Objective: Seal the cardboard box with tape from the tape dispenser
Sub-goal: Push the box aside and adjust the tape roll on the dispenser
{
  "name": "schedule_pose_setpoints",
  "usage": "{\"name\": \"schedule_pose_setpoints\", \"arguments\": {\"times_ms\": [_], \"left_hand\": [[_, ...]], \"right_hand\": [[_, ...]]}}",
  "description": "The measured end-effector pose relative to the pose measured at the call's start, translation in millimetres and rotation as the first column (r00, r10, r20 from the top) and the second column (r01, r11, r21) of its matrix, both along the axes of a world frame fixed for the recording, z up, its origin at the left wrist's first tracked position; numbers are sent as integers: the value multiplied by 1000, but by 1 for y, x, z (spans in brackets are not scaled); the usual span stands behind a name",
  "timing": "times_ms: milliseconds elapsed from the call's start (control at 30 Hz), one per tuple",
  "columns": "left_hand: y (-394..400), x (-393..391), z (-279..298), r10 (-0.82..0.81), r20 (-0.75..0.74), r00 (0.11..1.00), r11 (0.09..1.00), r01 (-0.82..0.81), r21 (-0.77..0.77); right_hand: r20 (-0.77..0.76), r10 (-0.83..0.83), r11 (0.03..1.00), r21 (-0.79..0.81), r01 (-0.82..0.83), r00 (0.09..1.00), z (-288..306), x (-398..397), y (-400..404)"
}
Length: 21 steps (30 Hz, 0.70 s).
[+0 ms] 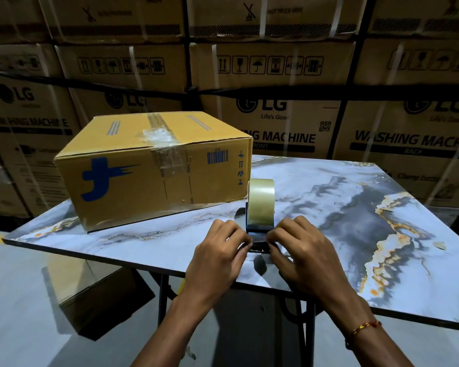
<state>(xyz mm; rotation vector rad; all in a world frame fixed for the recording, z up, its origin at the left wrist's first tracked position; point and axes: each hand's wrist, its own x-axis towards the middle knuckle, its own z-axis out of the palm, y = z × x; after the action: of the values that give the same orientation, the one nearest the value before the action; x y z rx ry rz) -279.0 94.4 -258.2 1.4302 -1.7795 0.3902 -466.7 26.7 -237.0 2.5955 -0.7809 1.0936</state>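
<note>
Marble-patterned tabletop (329, 186) fills the lower frame. Nearest me, my left hand (217, 258) and right hand (305, 258) pinch the front of the tape dispenser (260, 226) at its serrated blade, fingers curled narrow. Beyond, at centre left, I see the cardboard box (154, 168), flaps closed, already taped. Stacked washing-machine cartons (276, 75) fill the background.

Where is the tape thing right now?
The tape dispenser sits on the marble table near its front edge, between the left hand and right hand, just right of the cardboard box.
</note>
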Motion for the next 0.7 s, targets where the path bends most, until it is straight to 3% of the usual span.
{"name": "schedule_pose_setpoints", "arguments": {"times_ms": [200,700], "left_hand": [[0,0,-1,-9,-16,1000,1000,8,-14],[0,1,-1,16,-32,999,1000,-17,-24]], "right_hand": [[-27,-73,997,37,74,997,1,0,-1],[15,-21,994,112,19,1000,1,0,-2]]}}
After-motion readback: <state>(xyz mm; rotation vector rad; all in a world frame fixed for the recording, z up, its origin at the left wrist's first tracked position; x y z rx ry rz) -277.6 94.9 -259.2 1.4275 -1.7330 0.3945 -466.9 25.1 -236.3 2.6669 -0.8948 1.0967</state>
